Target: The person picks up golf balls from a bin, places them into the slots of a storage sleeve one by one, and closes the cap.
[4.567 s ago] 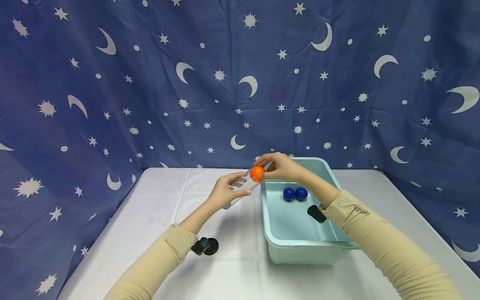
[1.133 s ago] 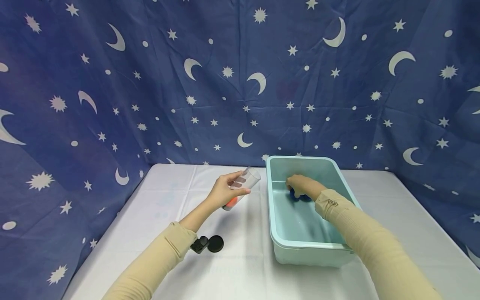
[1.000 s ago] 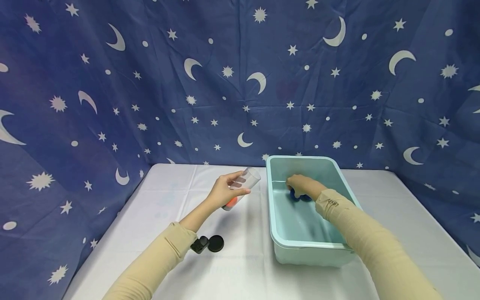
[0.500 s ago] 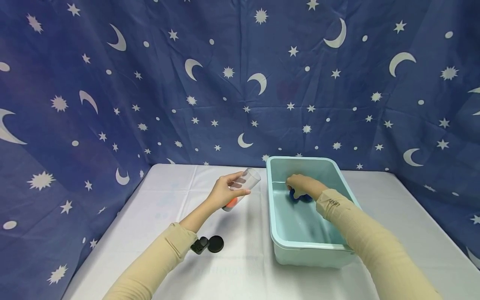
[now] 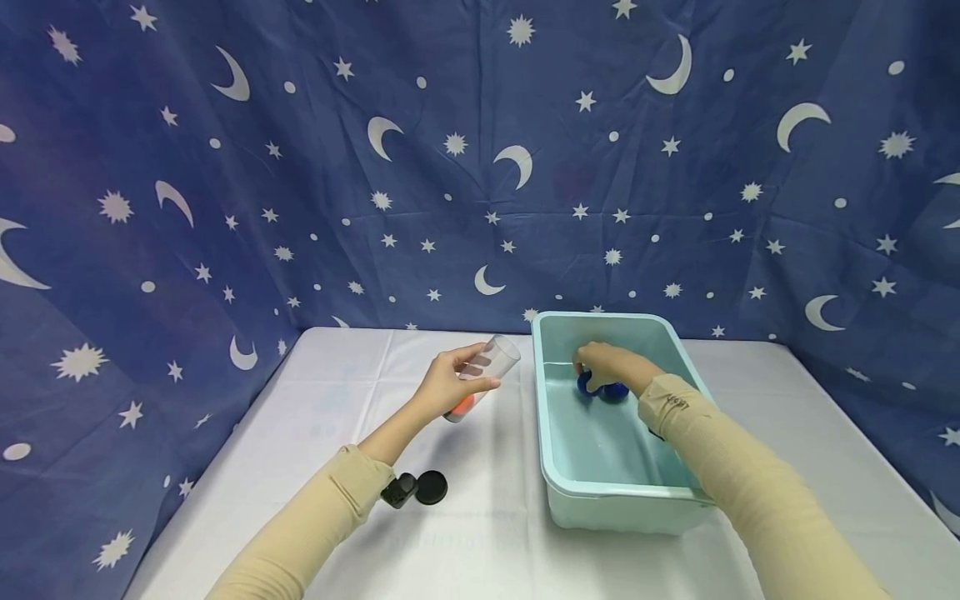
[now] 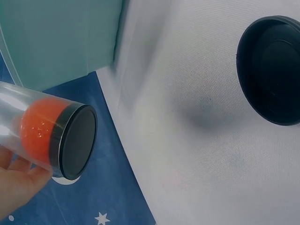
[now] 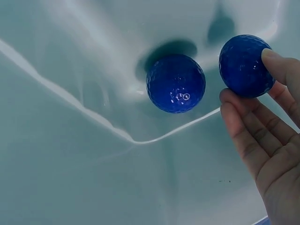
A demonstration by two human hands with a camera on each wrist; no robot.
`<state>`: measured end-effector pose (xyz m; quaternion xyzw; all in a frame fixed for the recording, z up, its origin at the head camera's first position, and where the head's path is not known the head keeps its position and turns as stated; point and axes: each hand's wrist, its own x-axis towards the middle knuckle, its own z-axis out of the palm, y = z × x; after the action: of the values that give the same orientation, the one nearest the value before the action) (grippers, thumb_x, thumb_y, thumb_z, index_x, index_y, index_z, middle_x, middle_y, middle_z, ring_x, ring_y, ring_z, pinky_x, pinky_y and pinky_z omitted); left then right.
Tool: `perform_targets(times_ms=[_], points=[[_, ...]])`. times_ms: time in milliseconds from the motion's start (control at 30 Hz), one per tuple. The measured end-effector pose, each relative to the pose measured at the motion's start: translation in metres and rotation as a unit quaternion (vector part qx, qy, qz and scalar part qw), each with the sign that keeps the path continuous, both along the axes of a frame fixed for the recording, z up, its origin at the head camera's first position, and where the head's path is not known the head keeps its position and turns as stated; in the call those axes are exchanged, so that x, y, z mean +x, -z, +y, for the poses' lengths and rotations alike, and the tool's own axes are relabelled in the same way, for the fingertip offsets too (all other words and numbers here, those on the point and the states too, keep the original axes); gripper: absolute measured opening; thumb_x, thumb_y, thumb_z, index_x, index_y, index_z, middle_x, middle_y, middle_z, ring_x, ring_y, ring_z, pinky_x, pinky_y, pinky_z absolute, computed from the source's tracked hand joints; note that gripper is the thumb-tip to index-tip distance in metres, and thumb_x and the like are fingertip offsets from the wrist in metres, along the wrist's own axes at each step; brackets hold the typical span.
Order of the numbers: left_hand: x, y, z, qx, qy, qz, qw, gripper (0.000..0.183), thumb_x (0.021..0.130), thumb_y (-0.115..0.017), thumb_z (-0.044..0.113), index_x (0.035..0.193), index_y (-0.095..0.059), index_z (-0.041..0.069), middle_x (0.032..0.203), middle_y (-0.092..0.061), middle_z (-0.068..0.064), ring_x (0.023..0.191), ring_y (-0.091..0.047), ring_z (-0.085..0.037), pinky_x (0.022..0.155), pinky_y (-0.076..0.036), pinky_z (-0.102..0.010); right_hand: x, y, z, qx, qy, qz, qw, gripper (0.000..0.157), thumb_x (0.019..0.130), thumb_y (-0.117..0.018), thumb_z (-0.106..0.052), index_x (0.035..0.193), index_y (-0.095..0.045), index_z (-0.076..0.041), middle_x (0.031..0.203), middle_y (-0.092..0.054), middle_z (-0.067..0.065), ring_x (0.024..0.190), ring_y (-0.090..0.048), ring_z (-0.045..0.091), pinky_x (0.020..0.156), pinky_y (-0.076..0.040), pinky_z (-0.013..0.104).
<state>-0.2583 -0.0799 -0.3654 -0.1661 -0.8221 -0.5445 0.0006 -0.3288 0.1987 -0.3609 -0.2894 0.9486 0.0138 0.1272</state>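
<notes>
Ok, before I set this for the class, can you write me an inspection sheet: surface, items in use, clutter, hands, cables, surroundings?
Surface: table under a white cloth, lightly creased.
Items in use: clear tube, tilted, with an orange ball at its black-capped end; bin on the table; held blue ball; second blue ball in the bin; black lid loose on the table.
Clutter: nothing seen.
Hands: left hand grips the tube; right hand pinches the held blue ball inside the bin.
Cables: nothing seen.
Surroundings: blue moon-and-star curtain.
</notes>
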Motion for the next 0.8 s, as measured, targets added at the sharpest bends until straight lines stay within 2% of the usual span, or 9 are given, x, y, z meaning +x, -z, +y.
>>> perform_targets(times_ms=[200,533,667,800], points=[[0.000,0.000,0.000,0.002,0.000,0.001,1.0000,0.062,0.077,-0.077,0.013,0.133,-0.053,0.004,0.119,-0.064,-0.019,0.106,-0.062,-0.034,0.086,-0.054,-0.037,0.002,-0.007,0.001,-0.007,-0.003,0.013,1.000,0.022,0.077,-0.074,-0.007,0.096,-0.067,-0.001,0.090,-0.065,0.011,0.077,-0.056,0.019,0.073,-0.052,0.033],[0.002,0.003,0.001,0.010,0.006,-0.005,0.9999,0.060,0.079,-0.075,0.009,0.133,-0.051,0.000,0.121,-0.061,-0.024,0.109,-0.060,-0.038,0.089,-0.053,-0.041,0.008,-0.020,0.007,-0.055,-0.010,0.017,0.998,0.021,0.078,-0.073,-0.005,0.097,-0.066,0.001,0.091,-0.065,0.014,0.080,-0.057,0.021,0.073,-0.052,0.034],[0.012,-0.010,0.003,0.004,0.008,-0.005,0.9999,0.059,0.079,-0.073,0.006,0.133,-0.050,-0.004,0.120,-0.061,-0.026,0.109,-0.059,-0.042,0.088,-0.053,-0.042,0.009,-0.028,0.010,-0.073,-0.008,0.015,0.997,0.022,0.078,-0.072,-0.004,0.097,-0.066,0.002,0.089,-0.064,0.013,0.078,-0.057,0.020,0.072,-0.052,0.033],[0.024,-0.025,0.006,0.000,0.010,0.007,0.9999,0.056,0.080,-0.072,0.005,0.131,-0.051,-0.006,0.118,-0.062,-0.027,0.106,-0.060,-0.040,0.087,-0.054,-0.039,0.009,-0.035,0.016,-0.097,-0.001,0.016,0.995,0.021,0.077,-0.070,-0.004,0.097,-0.065,0.003,0.086,-0.064,0.013,0.076,-0.057,0.019,0.070,-0.052,0.032]])
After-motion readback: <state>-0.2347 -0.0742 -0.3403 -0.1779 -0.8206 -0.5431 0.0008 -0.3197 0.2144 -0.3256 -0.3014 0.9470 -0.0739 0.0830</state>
